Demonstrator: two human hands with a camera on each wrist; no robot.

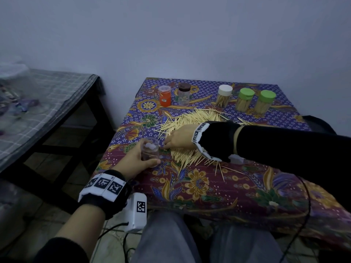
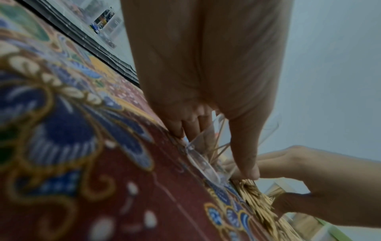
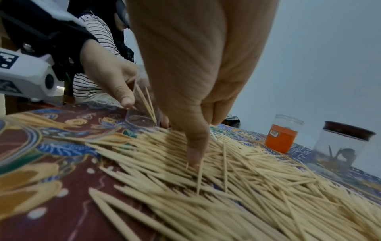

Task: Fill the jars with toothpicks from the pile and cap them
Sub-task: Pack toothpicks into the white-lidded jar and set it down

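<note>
My left hand (image 1: pixel 152 155) grips a clear, lidless jar (image 1: pixel 151 149) standing on the tablecloth at the pile's left edge. In the left wrist view, fingers and thumb curl round the jar (image 2: pixel 201 159), which holds a few leaning toothpicks. My right hand (image 1: pixel 168 144) is down on the toothpick pile (image 1: pixel 191 120), right beside the jar. In the right wrist view its thumb (image 3: pixel 194 154) presses into the toothpick pile (image 3: pixel 237 179). The left wrist view shows a small bunch of toothpicks (image 2: pixel 275 190) pinched between the right hand's fingers and thumb.
At the back of the patterned tablecloth (image 1: pixel 199 186) stand an orange-labelled jar (image 1: pixel 165 96), a brown-lidded jar (image 1: pixel 183 94), a white-capped jar (image 1: pixel 224 95) and two green-capped jars (image 1: pixel 245 99) of toothpicks. A dark bench (image 1: pixel 47 103) stands to the left. Cables hang near my knees.
</note>
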